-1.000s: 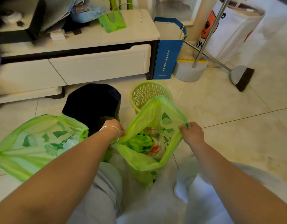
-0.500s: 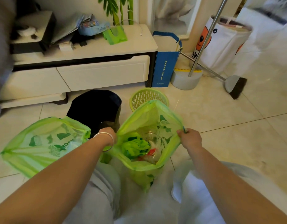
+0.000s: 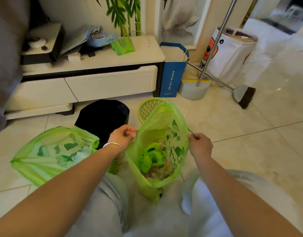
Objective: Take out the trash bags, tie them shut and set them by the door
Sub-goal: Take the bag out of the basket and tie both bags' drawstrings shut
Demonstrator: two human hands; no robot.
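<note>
Both hands pinch the drawstring of an open green trash bag [image 3: 160, 132] that stands on the tiled floor [image 3: 232, 134] between the person's knees. Left hand [image 3: 122, 136], a silver bracelet [image 3: 115, 146] at its wrist, has its fingers curled shut on the blue cord at the bag's left rim; right hand [image 3: 200, 145] is closed on the cord at the right rim. Crumpled green and mixed rubbish shows inside. A second green trash bag [image 3: 53, 153] lies on the floor to the left, beside a black bin [image 3: 102, 117]. An empty green basket [image 3: 148, 108] stands just behind the held bag.
</note>
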